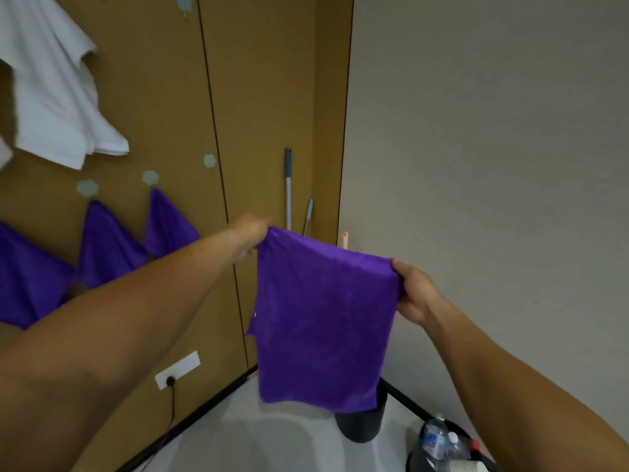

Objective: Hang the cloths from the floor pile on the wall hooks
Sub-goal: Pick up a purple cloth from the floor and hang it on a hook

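Observation:
A purple cloth [323, 321] hangs spread out in front of me, held by its two top corners. My left hand [250, 233] pinches the upper left corner and my right hand [413, 291] grips the upper right corner. On the brown wall to the left, three purple cloths [109, 247] hang from pale hexagonal hooks [87, 188]. One hexagonal hook [209, 160] to their right carries nothing. White cloths [51, 97] hang higher up at the left. The floor pile is out of view.
Two mop or broom handles [288, 185] lean in the corner behind the cloth. A black bucket [362, 424] stands on the floor below it, and a bin with plastic bottles [442, 444] sits at the lower right. A wall socket [177, 369] with a cable is low on the wall.

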A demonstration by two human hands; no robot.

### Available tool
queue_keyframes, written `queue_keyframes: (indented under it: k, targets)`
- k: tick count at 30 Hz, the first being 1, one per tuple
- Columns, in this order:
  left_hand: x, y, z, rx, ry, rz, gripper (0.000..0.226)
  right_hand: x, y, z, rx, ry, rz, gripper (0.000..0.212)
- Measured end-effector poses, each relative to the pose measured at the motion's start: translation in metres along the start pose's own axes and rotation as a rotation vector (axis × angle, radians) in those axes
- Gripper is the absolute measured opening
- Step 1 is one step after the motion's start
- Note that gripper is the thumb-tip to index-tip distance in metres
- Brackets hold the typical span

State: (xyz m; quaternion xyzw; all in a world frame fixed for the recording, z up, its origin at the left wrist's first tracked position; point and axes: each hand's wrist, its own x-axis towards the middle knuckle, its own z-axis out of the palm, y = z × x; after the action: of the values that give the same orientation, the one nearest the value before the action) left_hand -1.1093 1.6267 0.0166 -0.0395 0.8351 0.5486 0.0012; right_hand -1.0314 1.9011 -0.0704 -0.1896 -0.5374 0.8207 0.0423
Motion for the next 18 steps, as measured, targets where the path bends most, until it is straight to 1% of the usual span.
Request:
queue_keyframes:
  k: [3,7,10,13,15,18]
  targets:
    - [-0.008,0.001,-0.008,-0.103,-0.004,0.014,0.020,-0.002,-0.002,-0.006,0.094,-0.109,-0.018,0.024]
    - [-0.016,0.003,-0.008,-0.112,0.005,0.055,0.020,-0.006,-0.001,-0.016,0.126,-0.250,0.056,0.033]
    - [-0.022,0.005,-0.011,-0.056,0.011,0.064,0.021,-0.008,-0.008,-0.023,0.188,-0.363,0.109,0.035]
    - [-0.027,0.004,-0.019,0.023,-0.013,0.044,0.027,-0.010,-0.015,-0.031,0.145,-0.442,0.097,0.027]
    - [-0.028,0.002,-0.026,0.108,-0.038,0.008,0.029,-0.012,-0.017,-0.036,0.117,-0.475,0.074,0.028]
    - [-0.027,-0.003,-0.034,0.209,-0.031,-0.032,0.028,-0.014,-0.020,-0.042,0.148,-0.506,0.049,0.020]
